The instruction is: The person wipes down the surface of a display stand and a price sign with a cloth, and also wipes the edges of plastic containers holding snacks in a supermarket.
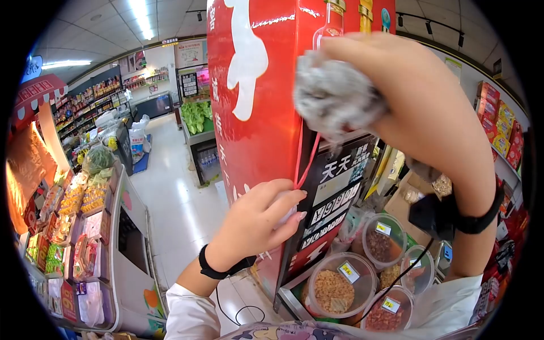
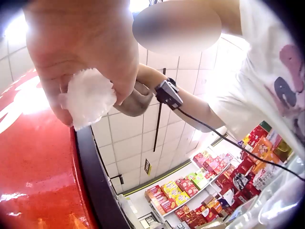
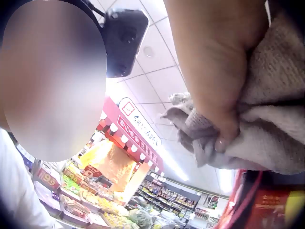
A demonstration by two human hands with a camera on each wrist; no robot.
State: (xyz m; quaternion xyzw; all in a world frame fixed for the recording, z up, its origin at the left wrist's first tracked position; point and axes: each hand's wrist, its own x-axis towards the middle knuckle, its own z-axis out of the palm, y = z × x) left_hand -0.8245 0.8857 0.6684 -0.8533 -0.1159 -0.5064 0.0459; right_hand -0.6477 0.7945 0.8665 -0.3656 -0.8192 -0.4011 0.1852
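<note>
A tall red cabinet (image 1: 266, 113) with white lettering stands in the middle. The right hand (image 1: 396, 85) grips a crumpled grey cloth (image 1: 334, 96) against its upper right face, beside bottle pictures; the right wrist view shows the thumb pressed into the cloth (image 3: 271, 124). Lower down, at the cabinet's corner, the left hand (image 1: 263, 215) has its fingers curled around a whitish, translucent piece (image 2: 89, 98), seen under the palm in the left wrist view. A thin red cord (image 1: 309, 161) hangs just above the left fingers.
Round clear tubs (image 1: 340, 283) of dried food sit below the cabinet at the right. A snack display (image 1: 85, 226) stands on the left, with a white tiled aisle (image 1: 173, 187) behind it. Shelves of red and yellow boxes (image 1: 498, 122) line the right side. A cable hangs from each wrist.
</note>
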